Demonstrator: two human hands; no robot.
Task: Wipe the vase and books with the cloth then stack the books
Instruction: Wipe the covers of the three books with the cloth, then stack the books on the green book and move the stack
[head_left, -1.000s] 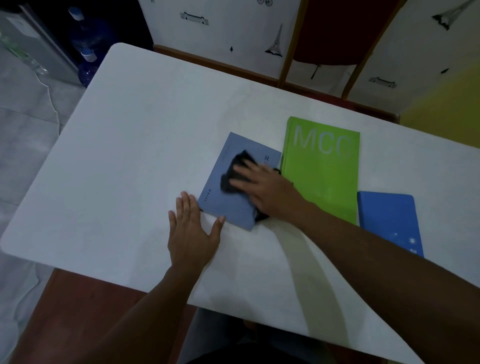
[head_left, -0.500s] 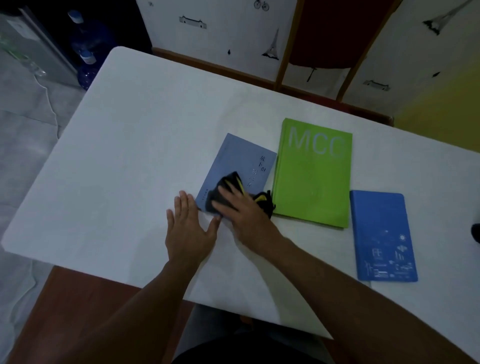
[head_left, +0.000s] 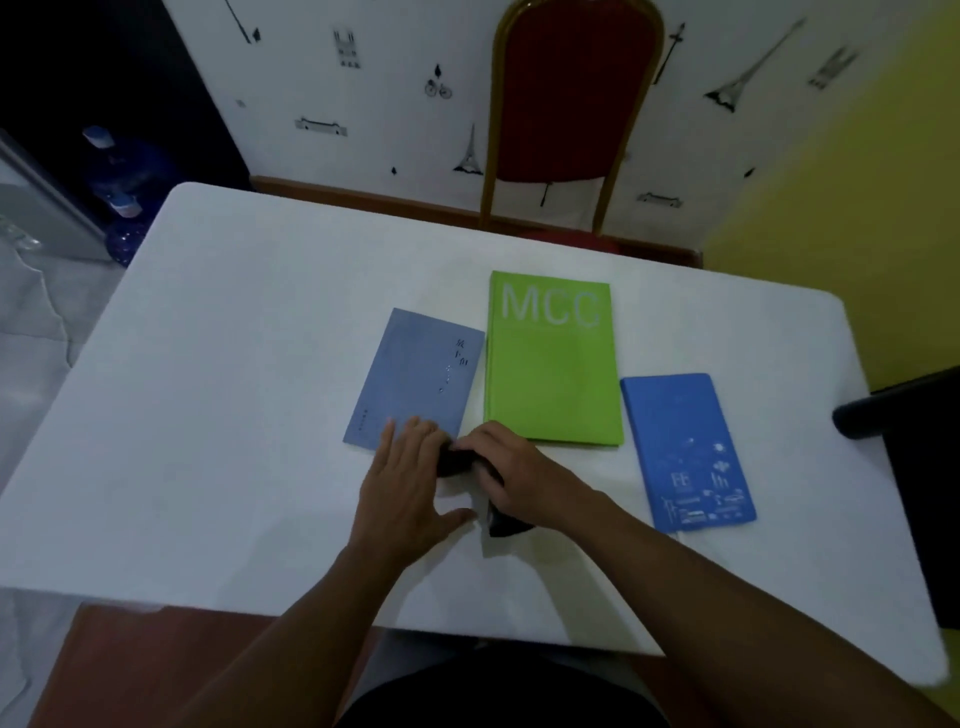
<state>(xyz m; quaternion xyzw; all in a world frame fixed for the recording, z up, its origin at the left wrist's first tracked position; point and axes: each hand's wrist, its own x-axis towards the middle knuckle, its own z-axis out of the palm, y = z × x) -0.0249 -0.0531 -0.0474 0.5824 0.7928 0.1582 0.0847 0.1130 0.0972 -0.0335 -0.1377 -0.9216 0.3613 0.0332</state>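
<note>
Three books lie flat on the white table (head_left: 218, 395): a grey-blue book (head_left: 415, 371) on the left, a green book (head_left: 553, 374) lettered MCC in the middle, and a bright blue book (head_left: 683, 447) on the right. A black cloth (head_left: 460, 462) is bunched just below the grey-blue book's near edge, and my right hand (head_left: 524, 475) grips it. My left hand (head_left: 408, 486) lies with its fingers spread, fingertips over the grey-blue book's near corner and touching the cloth. No vase can be seen.
A red chair (head_left: 571, 104) with a gold frame stands behind the far edge of the table. Blue water bottles (head_left: 124, 192) sit on the floor at the far left. A dark object (head_left: 893, 410) pokes in at the right edge.
My right hand has dragged the cloth down the grey-blue book and off its near edge. My left hand shifted right to meet the cloth. The view has tilted up.
</note>
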